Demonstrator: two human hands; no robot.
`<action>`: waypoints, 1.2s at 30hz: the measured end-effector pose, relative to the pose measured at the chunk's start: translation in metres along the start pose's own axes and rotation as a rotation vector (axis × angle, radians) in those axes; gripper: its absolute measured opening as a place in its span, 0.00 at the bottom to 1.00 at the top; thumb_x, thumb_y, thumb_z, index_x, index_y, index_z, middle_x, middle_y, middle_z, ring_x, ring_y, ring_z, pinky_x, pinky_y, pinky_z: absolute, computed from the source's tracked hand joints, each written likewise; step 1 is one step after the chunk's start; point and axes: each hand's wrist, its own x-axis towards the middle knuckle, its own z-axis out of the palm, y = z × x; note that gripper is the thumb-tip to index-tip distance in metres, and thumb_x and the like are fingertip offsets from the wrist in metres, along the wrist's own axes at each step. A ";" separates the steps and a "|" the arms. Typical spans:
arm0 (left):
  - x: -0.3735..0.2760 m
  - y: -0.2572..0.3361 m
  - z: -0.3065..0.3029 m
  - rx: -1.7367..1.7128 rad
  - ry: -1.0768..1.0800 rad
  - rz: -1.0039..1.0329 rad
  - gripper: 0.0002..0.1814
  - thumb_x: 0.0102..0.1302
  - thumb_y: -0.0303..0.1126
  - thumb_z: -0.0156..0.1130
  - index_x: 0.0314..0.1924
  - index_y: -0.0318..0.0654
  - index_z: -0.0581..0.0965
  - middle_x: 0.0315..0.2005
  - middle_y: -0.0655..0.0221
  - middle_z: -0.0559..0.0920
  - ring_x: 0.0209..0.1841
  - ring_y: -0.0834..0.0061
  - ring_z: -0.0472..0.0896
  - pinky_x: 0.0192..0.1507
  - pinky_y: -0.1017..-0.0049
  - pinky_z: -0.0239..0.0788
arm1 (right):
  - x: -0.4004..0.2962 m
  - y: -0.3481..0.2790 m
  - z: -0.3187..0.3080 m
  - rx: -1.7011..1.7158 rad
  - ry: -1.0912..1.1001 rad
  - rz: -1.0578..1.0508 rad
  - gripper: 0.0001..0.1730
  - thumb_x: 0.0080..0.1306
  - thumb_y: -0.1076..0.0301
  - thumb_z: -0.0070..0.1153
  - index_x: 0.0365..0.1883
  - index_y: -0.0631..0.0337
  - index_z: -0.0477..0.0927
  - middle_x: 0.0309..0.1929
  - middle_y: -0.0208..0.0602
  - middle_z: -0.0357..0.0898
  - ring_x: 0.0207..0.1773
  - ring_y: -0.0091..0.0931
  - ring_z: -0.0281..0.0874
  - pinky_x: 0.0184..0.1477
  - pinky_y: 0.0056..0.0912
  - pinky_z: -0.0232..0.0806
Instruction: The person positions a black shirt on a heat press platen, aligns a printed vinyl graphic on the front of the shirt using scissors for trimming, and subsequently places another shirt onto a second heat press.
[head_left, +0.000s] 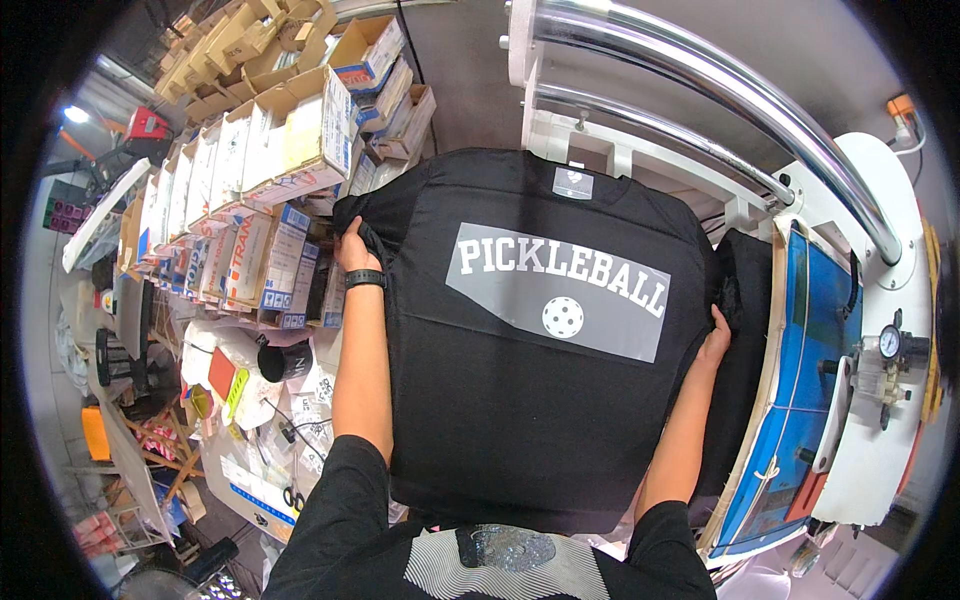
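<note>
A black T-shirt (525, 420) is spread out flat in front of me, its collar at the far side. My left hand (355, 247) grips the left sleeve, with a black watch (365, 278) on that wrist. On the other side my right hand (715, 341) grips the right sleeve edge. Across the shirt's chest lies a clear transfer film (495, 289) with white block lettering that reads "PICKLEBALL" and a white perforated ball design below it. A grey-white label (573, 184) shows at the collar. What supports the shirt is hidden beneath it.
Cardboard boxes (300, 157) of sheets are stacked at the left. Below them a cluttered table (225, 457) carries films, cables, a black cap (285, 361) and scissors (293, 498). A machine with chrome bars (705, 67), a blue padded panel (772, 420) and a pressure gauge (889, 342) stands right.
</note>
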 end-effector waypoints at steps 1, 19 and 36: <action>-0.003 0.000 0.003 0.020 0.003 -0.004 0.33 0.50 0.22 0.73 0.57 0.22 0.72 0.55 0.54 0.78 0.54 0.61 0.77 0.59 0.67 0.68 | -0.004 -0.003 0.001 -0.027 0.024 -0.016 0.18 0.63 0.72 0.59 0.49 0.76 0.79 0.50 0.45 0.80 0.50 0.36 0.80 0.58 0.35 0.71; 0.010 0.000 0.007 0.010 -0.136 -0.145 0.21 0.60 0.22 0.66 0.51 0.15 0.75 0.52 0.54 0.80 0.50 0.62 0.80 0.57 0.68 0.72 | -0.013 -0.006 0.016 0.004 0.102 -0.043 0.20 0.62 0.74 0.58 0.50 0.78 0.78 0.49 0.49 0.80 0.49 0.38 0.80 0.55 0.36 0.72; -0.216 0.059 -0.150 0.616 -0.666 -0.687 0.34 0.75 0.59 0.44 0.59 0.33 0.76 0.53 0.66 0.81 0.52 0.73 0.79 0.54 0.73 0.70 | -0.229 -0.017 -0.037 -0.912 -0.071 0.273 0.32 0.76 0.47 0.45 0.54 0.75 0.76 0.49 0.46 0.81 0.50 0.32 0.77 0.57 0.36 0.65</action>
